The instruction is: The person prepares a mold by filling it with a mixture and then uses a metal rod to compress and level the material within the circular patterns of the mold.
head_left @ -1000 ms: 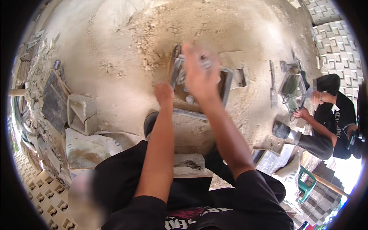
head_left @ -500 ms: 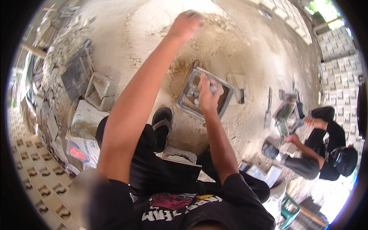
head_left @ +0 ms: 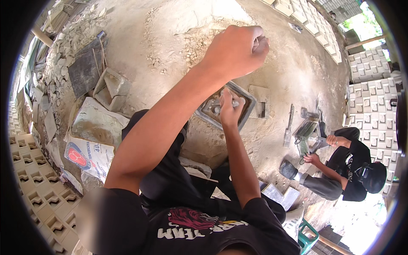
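Observation:
My left hand [head_left: 240, 51] is raised, curled into a fist, above the far side of a square metal mould [head_left: 250, 112] on the ground. What the fist holds, if anything, is hidden. Inside the mould's frame, my right hand [head_left: 231, 109] has its fingers closed at a grey rounded piece [head_left: 235, 103], too small to make out. Beside that hand, more grey rounded parts [head_left: 216, 109] and brownish material show within the frame. My left forearm crosses over and covers the mould's far left corner.
Beyond the mould lies pale powder and crumbs [head_left: 199, 44]. A flat tile [head_left: 258, 102] adjoins it on the right. At left are a dark board [head_left: 87, 68], broken blocks [head_left: 114, 87] and a printed sack [head_left: 89, 155]. A co-worker [head_left: 357, 165] sits at right beside stacked patterned blocks [head_left: 372, 102].
My left hand has come from the upper left, by the powder, rightward and nearer, over the mould's far edge. My right hand stays inside the mould. The view has shifted slightly.

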A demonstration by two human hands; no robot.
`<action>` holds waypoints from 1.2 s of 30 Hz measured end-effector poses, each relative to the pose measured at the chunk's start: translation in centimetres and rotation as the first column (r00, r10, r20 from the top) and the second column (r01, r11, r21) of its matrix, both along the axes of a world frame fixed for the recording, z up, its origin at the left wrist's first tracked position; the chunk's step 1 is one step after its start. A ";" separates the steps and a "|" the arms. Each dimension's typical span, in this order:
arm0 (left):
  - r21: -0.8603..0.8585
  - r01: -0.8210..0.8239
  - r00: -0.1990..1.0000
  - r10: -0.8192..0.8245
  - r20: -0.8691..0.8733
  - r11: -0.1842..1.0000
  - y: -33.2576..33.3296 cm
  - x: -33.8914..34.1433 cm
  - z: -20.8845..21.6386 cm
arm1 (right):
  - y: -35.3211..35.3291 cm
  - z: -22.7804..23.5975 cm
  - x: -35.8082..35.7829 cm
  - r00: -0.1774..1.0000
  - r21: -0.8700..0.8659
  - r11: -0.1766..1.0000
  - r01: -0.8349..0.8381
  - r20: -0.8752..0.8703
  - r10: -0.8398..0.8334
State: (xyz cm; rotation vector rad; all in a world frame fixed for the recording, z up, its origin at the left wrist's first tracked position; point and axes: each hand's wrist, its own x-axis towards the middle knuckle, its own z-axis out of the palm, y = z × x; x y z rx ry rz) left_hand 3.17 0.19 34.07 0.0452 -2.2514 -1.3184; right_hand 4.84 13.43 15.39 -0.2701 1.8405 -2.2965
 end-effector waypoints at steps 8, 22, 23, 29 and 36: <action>-0.051 -0.033 0.982 0.042 0.186 0.998 -3.7 -1.7 -1.5 | -0.3 2.2 0.8 1.000 0.123 0.992 0.011 -0.030 -0.007; -0.041 0.074 0.965 -0.061 0.253 0.996 -4.0 -2.7 -3.2 | 2.9 -2.4 1.7 0.993 0.261 0.965 0.023 -0.121 0.009; -0.024 0.079 0.967 -0.071 0.244 0.997 -4.2 -2.6 -3.3 | 2.5 -0.7 1.6 0.994 0.259 0.965 0.043 -0.104 -0.017; -0.036 0.151 0.957 -0.137 0.257 0.988 -3.6 -2.6 -2.6 | 3.7 -4.9 0.6 0.981 0.163 0.982 0.098 -0.185 -0.067; -0.020 0.151 0.956 -0.140 0.259 0.988 -4.3 -2.2 -3.2 | 2.2 -3.8 0.5 0.925 0.110 0.979 0.170 -0.360 -0.120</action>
